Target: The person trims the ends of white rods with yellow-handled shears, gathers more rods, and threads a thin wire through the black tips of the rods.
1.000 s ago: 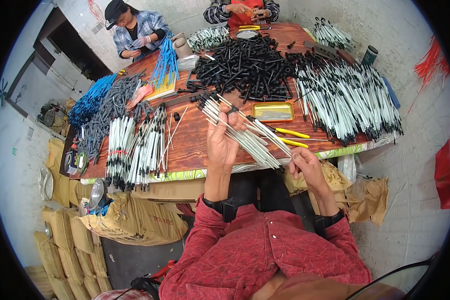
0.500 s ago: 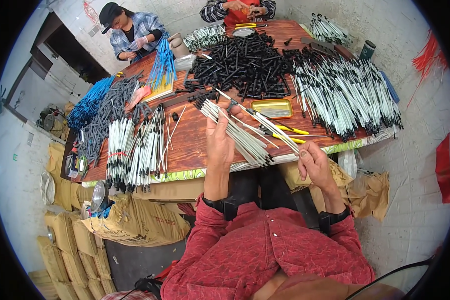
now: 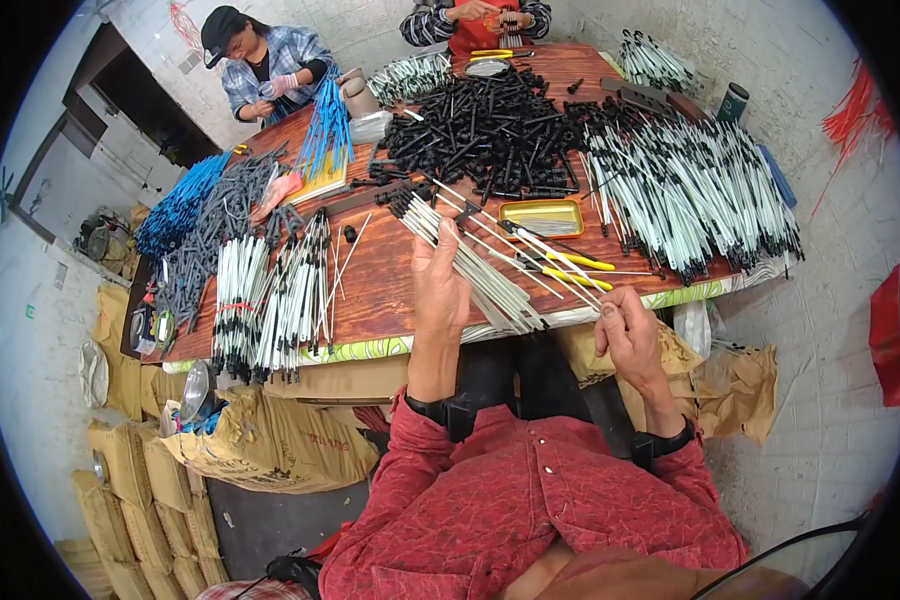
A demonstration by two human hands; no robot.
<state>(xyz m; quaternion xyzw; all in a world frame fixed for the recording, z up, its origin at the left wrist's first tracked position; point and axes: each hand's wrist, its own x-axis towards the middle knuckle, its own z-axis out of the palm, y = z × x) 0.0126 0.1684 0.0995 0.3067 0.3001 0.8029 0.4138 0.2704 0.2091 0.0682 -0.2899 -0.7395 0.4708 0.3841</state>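
My left hand (image 3: pixel 440 290) is wrapped around a bundle of thin white rods (image 3: pixel 495 285) with black ends, held slanting above the table's front edge. To its right, my right hand (image 3: pixel 630 335) is closed in a pinch at the lower end of a slim white rod (image 3: pixel 560 284). More pale rods fan out between the two hands, beside a small black fitting (image 3: pixel 467 212). Yellow-handled pliers (image 3: pixel 580 264) lie just beyond these rods, partly covered by them. My left fingers are partly hidden behind the bundle.
A heap of black plastic parts (image 3: pixel 480 130) covers the table's middle. White rods (image 3: pixel 690 190) are piled right; bundled rods (image 3: pixel 238 310) lie left, near grey parts (image 3: pixel 210 220) and blue rods (image 3: pixel 180 200). A yellow tray (image 3: pixel 542 217) holds thin pins. Two people work across the table.
The rods near my right hand have spread apart, and my right hand has shifted slightly down and right. My left hand keeps its hold on the bundle, almost unmoved.
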